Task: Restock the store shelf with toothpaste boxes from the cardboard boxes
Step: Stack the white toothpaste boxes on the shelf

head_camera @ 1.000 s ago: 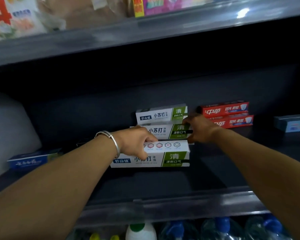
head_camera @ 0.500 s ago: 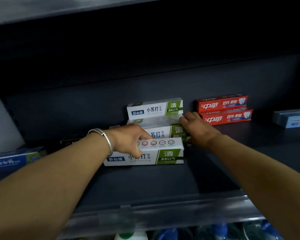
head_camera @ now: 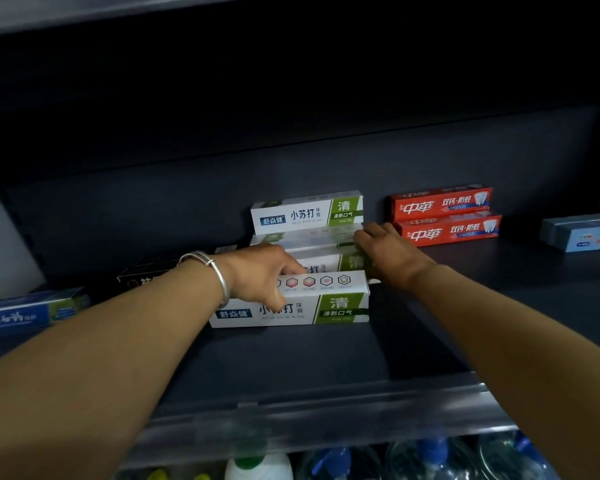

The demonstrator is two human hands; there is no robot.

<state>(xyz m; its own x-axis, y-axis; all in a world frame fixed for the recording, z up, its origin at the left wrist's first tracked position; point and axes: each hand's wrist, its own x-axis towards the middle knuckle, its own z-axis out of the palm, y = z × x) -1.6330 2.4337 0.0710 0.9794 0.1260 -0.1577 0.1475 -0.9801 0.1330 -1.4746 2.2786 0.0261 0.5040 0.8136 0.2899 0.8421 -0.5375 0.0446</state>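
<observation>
On the dark shelf lie white and green toothpaste boxes. The left hand curls over the top of the front box and holds it. The right hand rests at the right end of the middle box, fingers bent on it. Another box stands at the back. Red boxes sit just right. Blue boxes lie far left. Bottles stand below.

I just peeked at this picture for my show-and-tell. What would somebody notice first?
First, two bare arms reaching into a dark shelf. The left hand, with a silver bracelet on its wrist, grips the front white-and-green toothpaste box, and the right hand touches the boxes behind it. Two bright red boxes stand stacked farther right.
</observation>
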